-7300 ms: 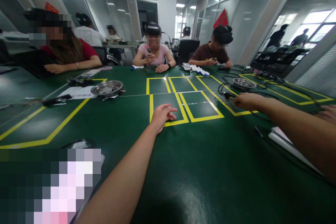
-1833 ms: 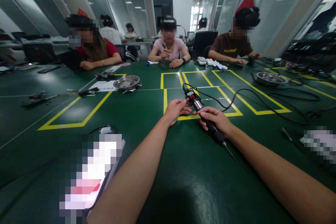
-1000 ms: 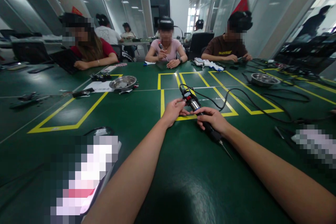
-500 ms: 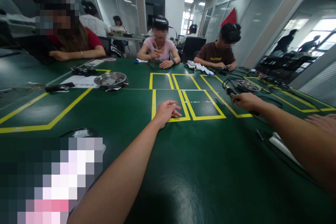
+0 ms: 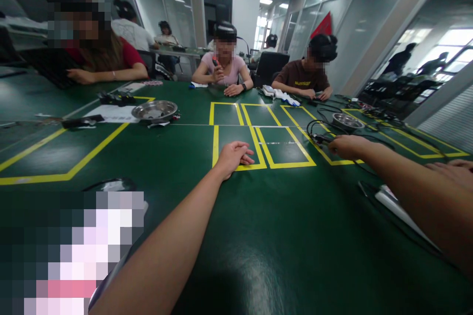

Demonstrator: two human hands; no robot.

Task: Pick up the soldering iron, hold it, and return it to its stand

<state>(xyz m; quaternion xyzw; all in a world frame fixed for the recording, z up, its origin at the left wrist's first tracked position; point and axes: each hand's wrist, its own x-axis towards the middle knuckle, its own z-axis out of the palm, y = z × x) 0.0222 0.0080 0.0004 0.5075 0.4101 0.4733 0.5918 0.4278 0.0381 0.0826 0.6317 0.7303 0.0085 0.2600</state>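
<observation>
My left hand [image 5: 235,157] rests on the green table [image 5: 281,226], over the lower edge of a yellow taped box. Its fingers are loosely bent and a little apart, with nothing in them. On the right, my right hand [image 5: 345,147] is stretched out over another taped box, closed on the end of a black cable [image 5: 320,138]. The cable loops away behind it toward other black cords. My fingers hide part of what they grip. Just behind this hand stands a small round metal bowl [image 5: 347,121].
A larger metal bowl [image 5: 157,110] stands at left beside a white paper [image 5: 111,114]. White gloves [image 5: 281,95] lie in front of a co-worker. Below my right forearm is a white object [image 5: 402,209] with a cord. Another person's hand [image 5: 453,172] is at the right edge.
My right hand has shifted slightly, and the dark cable end at its fingers has moved left and lies flatter. My left hand stays in place.
</observation>
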